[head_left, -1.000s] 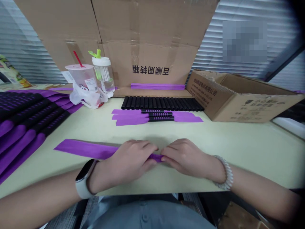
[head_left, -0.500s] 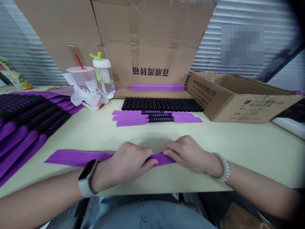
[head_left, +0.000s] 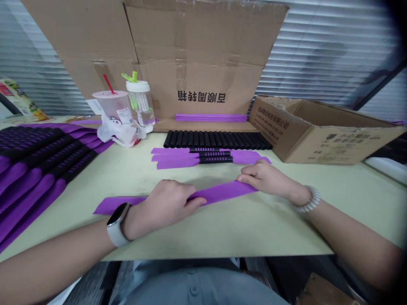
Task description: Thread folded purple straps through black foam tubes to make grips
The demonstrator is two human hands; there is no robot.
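Note:
A flat purple strap (head_left: 222, 192) stretches between my two hands over the pale table. My left hand (head_left: 168, 203), with a watch at its wrist, is closed around the strap's middle, and a length of it trails out to the left. Near the right end, my right hand (head_left: 267, 178) pinches the strap between thumb and fingers; a coiled band circles that wrist. Beyond the hands lie several purple straps with black sleeves (head_left: 216, 160). Behind these is a row of black ribbed tubes (head_left: 218, 140).
A stack of purple straps with black sleeves (head_left: 47, 165) fills the left side. An open cardboard box (head_left: 330, 144) stands at the right. At the back are a cup with a red straw (head_left: 112, 106), a bottle (head_left: 140, 99), and folded purple strips (head_left: 211, 117) against upright cardboard (head_left: 203, 76).
My right hand has moved right and away from me with the strap, widening the gap between my hands. The strap's left end has slid rightward; my left hand stays nearly in place.

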